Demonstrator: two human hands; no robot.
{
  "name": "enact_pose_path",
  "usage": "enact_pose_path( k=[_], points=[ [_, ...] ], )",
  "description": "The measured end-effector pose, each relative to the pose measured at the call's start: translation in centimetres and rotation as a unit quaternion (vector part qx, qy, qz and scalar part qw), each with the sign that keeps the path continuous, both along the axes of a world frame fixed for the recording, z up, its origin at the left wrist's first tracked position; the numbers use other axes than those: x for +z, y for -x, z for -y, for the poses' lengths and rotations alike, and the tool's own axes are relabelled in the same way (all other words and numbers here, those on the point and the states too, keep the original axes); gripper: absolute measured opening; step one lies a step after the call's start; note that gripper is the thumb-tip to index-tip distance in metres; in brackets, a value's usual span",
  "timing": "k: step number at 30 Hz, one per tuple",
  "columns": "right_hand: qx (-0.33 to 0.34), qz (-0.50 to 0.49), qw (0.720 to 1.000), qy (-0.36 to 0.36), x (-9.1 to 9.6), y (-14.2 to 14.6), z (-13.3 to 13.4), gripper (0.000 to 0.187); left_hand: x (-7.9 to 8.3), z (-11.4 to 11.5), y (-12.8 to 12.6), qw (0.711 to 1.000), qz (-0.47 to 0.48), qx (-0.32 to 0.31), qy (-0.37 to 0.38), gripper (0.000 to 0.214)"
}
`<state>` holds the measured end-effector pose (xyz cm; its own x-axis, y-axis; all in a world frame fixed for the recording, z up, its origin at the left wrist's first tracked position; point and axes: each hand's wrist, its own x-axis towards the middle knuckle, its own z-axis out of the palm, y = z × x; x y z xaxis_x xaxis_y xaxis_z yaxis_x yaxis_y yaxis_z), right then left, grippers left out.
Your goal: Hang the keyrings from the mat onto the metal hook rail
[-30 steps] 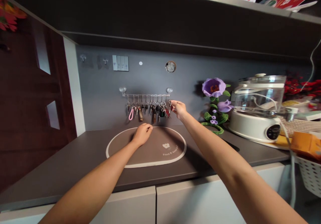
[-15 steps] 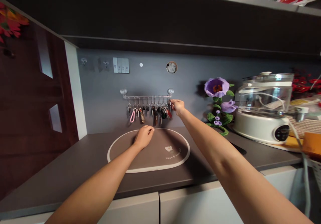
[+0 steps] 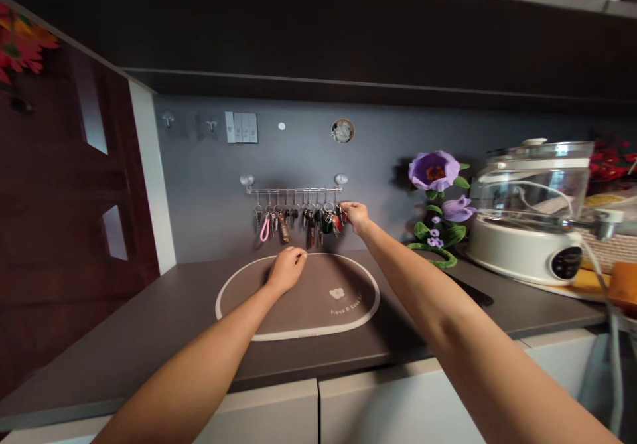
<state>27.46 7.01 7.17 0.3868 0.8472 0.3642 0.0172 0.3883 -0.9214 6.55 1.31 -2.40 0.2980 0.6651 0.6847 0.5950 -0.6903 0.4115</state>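
Note:
My right hand (image 3: 354, 214) is at the right end of a clear hook rack (image 3: 293, 190) on the grey wall. Its thumb and finger are pinched on a bunch of keys (image 3: 340, 214) at the last hook; the hand partly covers a reddish piece there. Several other key bunches hang along the rack, one with a pink strap (image 3: 265, 229) and one with a brown tag (image 3: 283, 229). Below them, my left hand (image 3: 287, 269) is over the brown oval mat (image 3: 308, 311), its fingers curled closed and nothing showing in them.
Purple artificial flowers (image 3: 434, 172) stand right of my right hand. Beyond them is a white appliance with a clear tank (image 3: 527, 245). A dark flat object (image 3: 472, 290) lies beside my right forearm. Overhead runs a dark shelf (image 3: 318, 39); a wooden door (image 3: 74, 231) is on the left.
My right hand has moved slightly down at the last hook, still pinching the keys. My left hand has stayed over the mat. The view has shifted slightly.

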Motion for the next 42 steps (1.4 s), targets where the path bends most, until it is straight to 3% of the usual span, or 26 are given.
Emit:
enact_pose_path(
  k=[5, 8, 11, 14, 17, 20, 23, 29, 35, 42],
  points=[
    [-0.023, 0.004, 1.0, -0.003, -0.3, 0.1, 0.7, 0.009, -0.8, -0.4, 0.3, 0.998, -0.009, -0.009, 0.053, 0.027],
    [-0.022, -0.016, 1.0, -0.016, -0.5, 0.8, 2.5, 0.029, -1.2, -0.3, 0.6, 0.993, -0.002, -0.027, 0.112, 0.048],
    [0.049, -0.012, 0.998, -0.039, -1.1, 1.8, 5.1, 0.055, -0.5, 0.4, 0.8, 0.983, 0.062, -0.035, 0.172, 0.067],
    [0.111, 0.029, 0.992, -0.047, -2.0, 3.0, 8.1, 0.074, 1.2, 1.6, 1.0, 0.968, 0.127, -0.056, 0.211, 0.084],
    [0.17, 0.084, 0.98, -0.063, -3.2, 4.2, 10.9, 0.084, 2.9, 3.5, 1.7, 0.968, 0.147, -0.102, 0.178, 0.092],
    [0.236, 0.137, 0.956, -0.105, -4.8, 5.2, 13.4, 0.091, 3.1, 5.8, 3.1, 0.974, 0.147, -0.132, 0.109, 0.095],
    [0.259, 0.195, 0.941, -0.102, -6.6, 5.8, 15.3, 0.093, 1.9, 7.8, 5.0, 0.978, 0.143, -0.128, 0.076, 0.096],
    [0.256, 0.255, 0.928, -0.087, -8.8, 6.5, 16.6, 0.093, -0.5, 8.8, 7.2, 0.973, 0.143, -0.122, 0.135, 0.099],
    [0.229, 0.259, 0.935, -0.076, -8.9, 6.6, 16.6, 0.091, -0.7, 8.5, 7.0, 0.971, 0.131, -0.13, 0.151, 0.102],
    [0.225, 0.223, 0.948, -0.023, -8.8, 6.7, 17.0, 0.079, -0.5, 9.2, 6.8, 0.964, 0.169, -0.076, 0.191, 0.101]
  ],
)
